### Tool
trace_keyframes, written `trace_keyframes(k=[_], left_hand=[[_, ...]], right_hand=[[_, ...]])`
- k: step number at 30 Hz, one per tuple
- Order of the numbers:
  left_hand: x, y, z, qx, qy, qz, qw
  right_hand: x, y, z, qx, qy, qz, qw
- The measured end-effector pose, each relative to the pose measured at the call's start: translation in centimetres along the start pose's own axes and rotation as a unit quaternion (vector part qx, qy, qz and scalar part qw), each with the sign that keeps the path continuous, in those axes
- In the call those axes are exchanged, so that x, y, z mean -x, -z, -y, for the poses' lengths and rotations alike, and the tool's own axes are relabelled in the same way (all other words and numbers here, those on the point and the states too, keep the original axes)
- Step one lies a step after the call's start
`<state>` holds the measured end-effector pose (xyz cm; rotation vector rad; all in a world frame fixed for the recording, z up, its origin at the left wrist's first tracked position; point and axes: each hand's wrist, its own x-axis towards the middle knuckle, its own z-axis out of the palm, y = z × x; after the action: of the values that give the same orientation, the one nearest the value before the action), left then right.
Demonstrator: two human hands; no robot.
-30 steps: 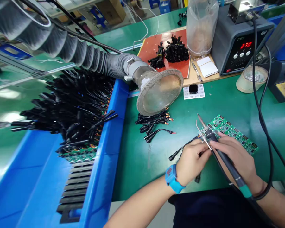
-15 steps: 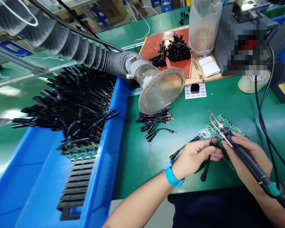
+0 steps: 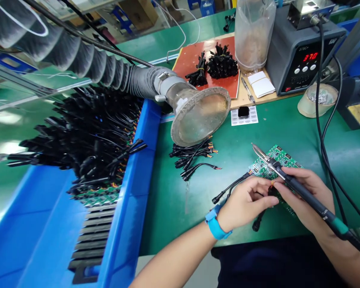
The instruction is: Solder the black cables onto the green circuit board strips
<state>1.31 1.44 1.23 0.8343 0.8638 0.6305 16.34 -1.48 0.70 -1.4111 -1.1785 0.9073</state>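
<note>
On the green bench (image 3: 288, 124), hands pinch: left (image 3: 245, 203) apparently a wire (image 3: 259, 218), right (image 3: 307, 198) the iron (image 3: 291, 186).

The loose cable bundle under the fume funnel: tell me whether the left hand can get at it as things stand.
Probably yes. The cable bundle lies on open green mat, with nothing between it and the left hand. That hand's grip is on a black lead, though, so it would likely have to let go first.

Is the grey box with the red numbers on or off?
On. The grey soldering station shows glowing red digits on its display, reading about 370.
</note>
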Motion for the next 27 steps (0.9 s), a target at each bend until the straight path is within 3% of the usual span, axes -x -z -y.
trace_keyframes(k=[2, 6, 11, 13, 16, 19, 27], left_hand=[[-0.1, 0.1, 0.2, 0.016, -0.01, -0.054, 0.998], [-0.2, 0.3, 0.2, 0.037, -0.021, -0.074, 0.996], [0.2, 0.7, -0.1, -0.067, -0.049, -0.103, 0.991], [0.6, 0.9, -0.2, -0.206, -0.068, -0.127, 0.968], [1.0, 1.2, -0.5, -0.434, -0.097, -0.131, 0.886], [1.2, 1.3, -0.7, -0.542, -0.117, -0.122, 0.823], [1.1, 1.5, -0.4, -0.573, -0.127, -0.121, 0.801]], right_hand=[[0.3, -0.1, -0.3, 0.017, 0.003, -0.024, 1.0], [0.9, 0.2, -1.0, 0.066, 0.066, -0.074, 0.993], [1.9, 2.5, -2.4, 0.109, 0.166, -0.04, 0.979], [2.6, 3.8, -2.9, 0.125, 0.184, -0.002, 0.975], [3.8, 5.5, -3.7, 0.14, 0.21, 0.068, 0.965], [4.7, 6.5, -4.1, 0.133, 0.224, 0.116, 0.959], [4.5, 6.3, -3.6, 0.13, 0.261, 0.17, 0.941]])
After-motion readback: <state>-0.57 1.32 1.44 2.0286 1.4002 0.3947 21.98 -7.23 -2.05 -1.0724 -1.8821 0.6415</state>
